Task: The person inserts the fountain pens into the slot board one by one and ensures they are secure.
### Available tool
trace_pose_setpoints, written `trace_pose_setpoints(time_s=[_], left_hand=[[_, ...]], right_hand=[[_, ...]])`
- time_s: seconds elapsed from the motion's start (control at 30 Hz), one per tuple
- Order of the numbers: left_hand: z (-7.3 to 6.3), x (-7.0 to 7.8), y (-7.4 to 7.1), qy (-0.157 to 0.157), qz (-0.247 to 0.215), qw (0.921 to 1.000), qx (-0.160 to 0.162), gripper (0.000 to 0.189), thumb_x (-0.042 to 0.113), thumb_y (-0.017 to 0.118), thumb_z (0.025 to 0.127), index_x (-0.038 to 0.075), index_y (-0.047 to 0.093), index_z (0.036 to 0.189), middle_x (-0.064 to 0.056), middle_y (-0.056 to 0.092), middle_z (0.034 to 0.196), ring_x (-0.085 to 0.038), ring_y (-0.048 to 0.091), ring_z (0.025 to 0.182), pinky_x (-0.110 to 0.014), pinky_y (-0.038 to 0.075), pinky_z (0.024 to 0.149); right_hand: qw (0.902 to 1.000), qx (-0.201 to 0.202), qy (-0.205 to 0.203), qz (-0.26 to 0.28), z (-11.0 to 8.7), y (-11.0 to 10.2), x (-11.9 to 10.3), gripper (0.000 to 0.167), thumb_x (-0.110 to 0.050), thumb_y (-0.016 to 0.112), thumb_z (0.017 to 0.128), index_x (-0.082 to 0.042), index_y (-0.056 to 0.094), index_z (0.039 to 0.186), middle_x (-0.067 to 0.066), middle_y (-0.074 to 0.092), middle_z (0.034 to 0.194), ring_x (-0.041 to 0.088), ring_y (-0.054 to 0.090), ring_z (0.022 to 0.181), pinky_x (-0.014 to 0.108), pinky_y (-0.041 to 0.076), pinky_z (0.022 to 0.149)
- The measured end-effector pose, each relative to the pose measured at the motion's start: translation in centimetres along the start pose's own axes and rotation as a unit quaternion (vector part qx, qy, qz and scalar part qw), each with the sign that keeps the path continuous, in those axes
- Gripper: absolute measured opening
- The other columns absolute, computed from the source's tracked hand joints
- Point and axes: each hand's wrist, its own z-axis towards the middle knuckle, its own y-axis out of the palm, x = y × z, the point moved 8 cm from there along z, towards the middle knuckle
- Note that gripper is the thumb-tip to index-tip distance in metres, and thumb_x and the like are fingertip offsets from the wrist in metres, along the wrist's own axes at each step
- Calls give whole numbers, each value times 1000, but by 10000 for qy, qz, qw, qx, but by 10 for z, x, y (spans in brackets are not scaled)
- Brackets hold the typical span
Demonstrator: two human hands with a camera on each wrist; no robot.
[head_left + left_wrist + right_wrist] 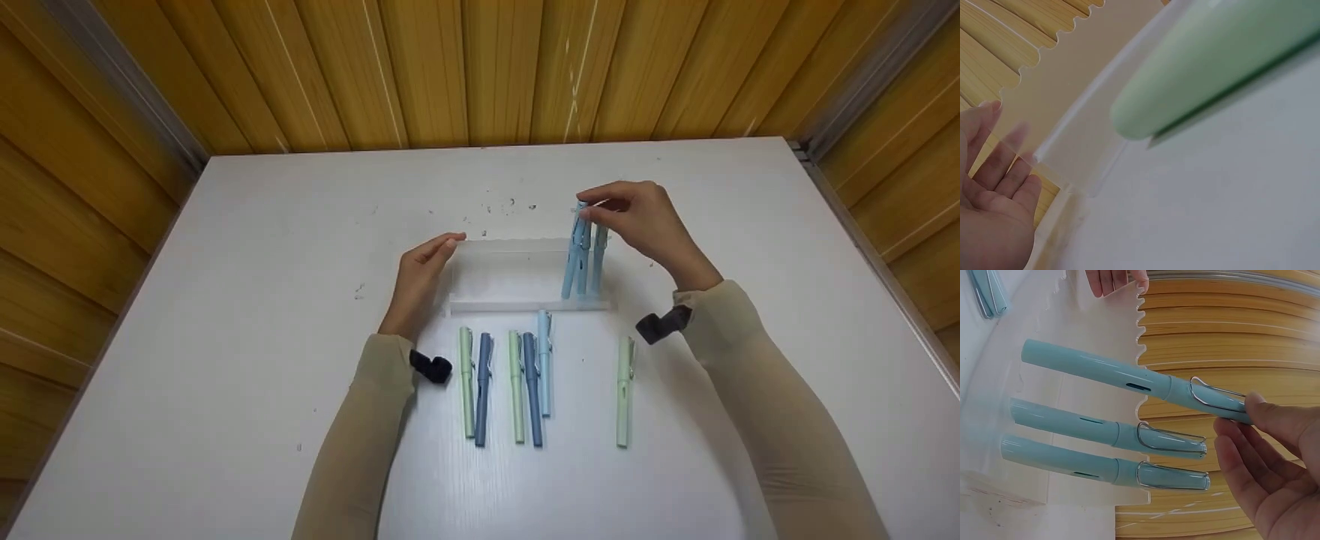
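Light-blue pen (1100, 368), pinched in right hand (641, 217); clear stand (502, 274), left edge gripped by left hand (421, 277) (two matching pens (1061, 421) at right).

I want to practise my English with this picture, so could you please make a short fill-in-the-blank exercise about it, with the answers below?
1. The pen in the right hand is light ____.
2. Besides that pen, ____ others stand in the rack.
3. Seen from the head camera, the left hand holds the rack at its ____ end.
4. On the table lie ____ green pens.

Missing words: blue; two; left; three.
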Motion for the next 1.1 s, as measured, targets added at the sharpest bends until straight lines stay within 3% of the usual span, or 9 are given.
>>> trace_pose_setpoints(time_s=[0.1,0.37,0.77,1.1], left_hand=[[1,0,0,18,-31,10000,41,34,42,60,93,19,70,117,3,64,127,-11,51,128,-33,37,111],[2,0,-2,20,31,10000,3,35,44,60,93,20,70,117,4,64,128,-10,50,129,-33,36,113],[2,0,-1,35,22,10000,-17,35,43,60,93,19,69,118,4,64,128,-11,51,129,-34,36,112],[1,-1,1,-36,-330,9994,26,34,39,62,93,16,70,117,2,64,128,-11,50,130,-33,34,113]], right_hand=[[9999,73,-122,-30,1,-1,-1,28,-16,67,91,-10,69,118,11,68,117,23,64,97,20,54,84],[10000,43,57,-63,4,1,1,28,-17,66,92,-12,69,119,11,67,120,24,64,101,34,54,91],[9997,-170,15,-172,5,10,3,27,-13,66,92,-11,69,119,11,68,118,23,64,99,28,55,87],[9993,-256,-27,-263,4,15,5,27,-9,67,90,-8,69,117,12,68,117,26,66,101,37,55,89]])
